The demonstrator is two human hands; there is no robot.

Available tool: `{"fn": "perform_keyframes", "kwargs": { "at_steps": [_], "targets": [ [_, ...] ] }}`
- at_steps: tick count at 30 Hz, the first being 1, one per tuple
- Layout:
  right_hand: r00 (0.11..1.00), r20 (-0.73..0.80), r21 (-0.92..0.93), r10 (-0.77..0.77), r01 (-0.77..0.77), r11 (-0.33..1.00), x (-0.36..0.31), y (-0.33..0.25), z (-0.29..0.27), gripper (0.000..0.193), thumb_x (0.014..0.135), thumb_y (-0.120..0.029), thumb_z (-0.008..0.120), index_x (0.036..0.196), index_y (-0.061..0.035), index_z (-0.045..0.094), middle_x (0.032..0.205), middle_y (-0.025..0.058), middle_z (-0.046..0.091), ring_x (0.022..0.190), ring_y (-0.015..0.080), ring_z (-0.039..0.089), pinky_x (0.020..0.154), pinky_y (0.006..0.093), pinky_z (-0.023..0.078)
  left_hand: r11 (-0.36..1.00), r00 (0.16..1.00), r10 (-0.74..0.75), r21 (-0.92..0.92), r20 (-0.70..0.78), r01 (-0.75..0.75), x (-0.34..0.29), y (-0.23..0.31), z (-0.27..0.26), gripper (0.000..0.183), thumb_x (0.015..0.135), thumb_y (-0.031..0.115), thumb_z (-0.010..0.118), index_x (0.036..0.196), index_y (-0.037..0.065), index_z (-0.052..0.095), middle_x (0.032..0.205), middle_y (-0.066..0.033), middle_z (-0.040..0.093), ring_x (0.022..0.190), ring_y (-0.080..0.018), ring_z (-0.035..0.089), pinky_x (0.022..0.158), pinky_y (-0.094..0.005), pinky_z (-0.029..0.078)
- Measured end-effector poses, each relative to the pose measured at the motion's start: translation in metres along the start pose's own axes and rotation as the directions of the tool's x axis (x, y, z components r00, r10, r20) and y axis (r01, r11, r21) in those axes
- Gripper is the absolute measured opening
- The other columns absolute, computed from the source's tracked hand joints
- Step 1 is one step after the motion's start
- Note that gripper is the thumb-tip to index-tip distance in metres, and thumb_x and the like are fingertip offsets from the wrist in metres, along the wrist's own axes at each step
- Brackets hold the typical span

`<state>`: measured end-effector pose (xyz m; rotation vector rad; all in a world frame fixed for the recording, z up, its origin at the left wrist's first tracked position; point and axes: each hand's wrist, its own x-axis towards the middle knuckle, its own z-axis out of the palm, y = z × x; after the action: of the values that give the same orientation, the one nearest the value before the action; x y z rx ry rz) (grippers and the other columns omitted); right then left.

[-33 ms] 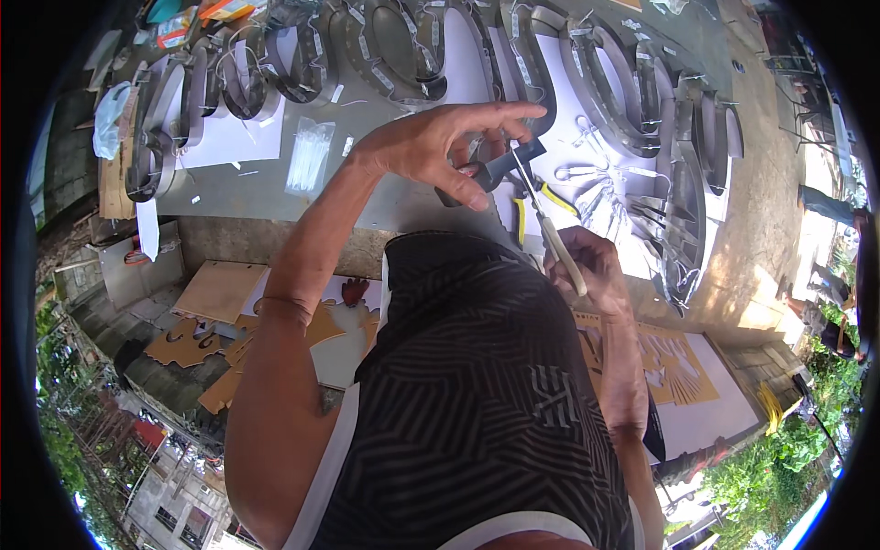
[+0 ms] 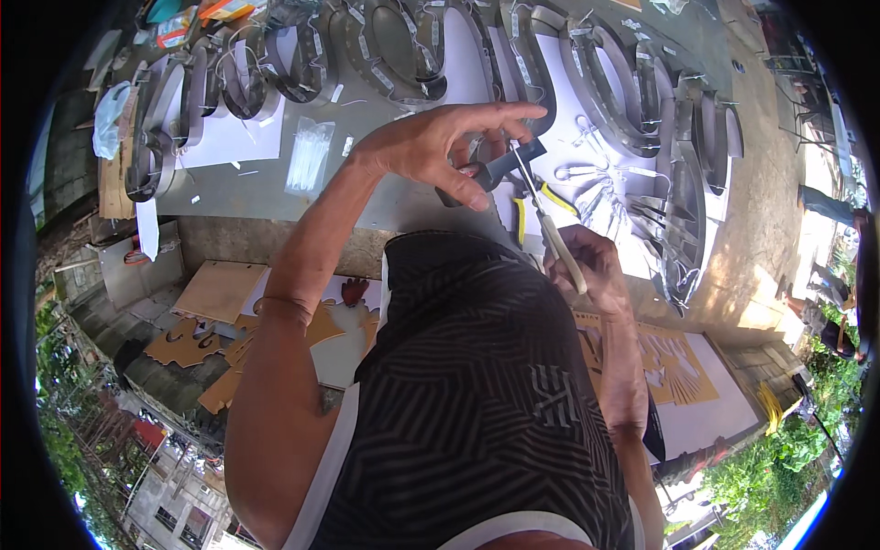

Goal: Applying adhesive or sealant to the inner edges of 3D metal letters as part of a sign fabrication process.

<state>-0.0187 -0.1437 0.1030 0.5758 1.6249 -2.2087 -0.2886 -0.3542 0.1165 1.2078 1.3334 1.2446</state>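
Observation:
My left hand (image 2: 426,147) is curled round a dark grey bent strip (image 2: 502,166), with the thumb below it and the forefinger stretched out above. The strip's flat end points right, toward the white sheet. In my right hand (image 2: 591,266) is a slim hand tool (image 2: 561,246) with a cream handle and a narrow metal tip. That tip meets or overlaps the strip's end; whether it touches cannot be made out. Its jaws are too small to read. Just behind the tool lie pliers (image 2: 555,199) with yellow and black handles.
Grey metal letter-like frames (image 2: 385,69) stand along the table's far side. Small metal pieces (image 2: 610,183) lie on white paper at the right. A clear packet of white strips (image 2: 312,156) is on the left. Below the table edge are tan cut-out boards (image 2: 215,291).

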Motion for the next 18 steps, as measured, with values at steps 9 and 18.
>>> {"fn": "perform_keyframes", "kwargs": {
  "at_steps": [9,18],
  "targets": [
    [0.999,-0.004,-0.019,-0.044,0.044,0.999,0.0052,0.0053,-0.0011,0.064,0.077,-0.042,0.086,0.114,0.0048,0.063,0.087,0.0064,0.068,0.074,0.0101,0.064,0.068,0.0247,0.054,1.0,1.0,0.009,0.004,-0.013,-0.009,-0.0003,-0.0035,0.0035,0.111,0.067,0.022,0.092,0.159,0.013,0.03,0.141,-0.0171,0.054,0.109,-0.0233,0.057,0.07,-0.031,0.058],
    [0.999,0.004,-0.004,-0.037,0.037,0.999,0.0075,0.0074,0.0007,0.063,0.078,-0.041,0.086,0.116,0.0041,0.064,0.087,0.0063,0.069,0.075,0.0097,0.065,0.07,0.0243,0.056,1.0,1.0,-0.01,-0.005,-0.016,0.01,-0.0014,-0.0065,0.0052,0.111,0.066,0.022,0.092,0.159,0.014,0.031,0.141,-0.0164,0.055,0.109,-0.0228,0.057,0.069,-0.0301,0.057]
  ]
}}
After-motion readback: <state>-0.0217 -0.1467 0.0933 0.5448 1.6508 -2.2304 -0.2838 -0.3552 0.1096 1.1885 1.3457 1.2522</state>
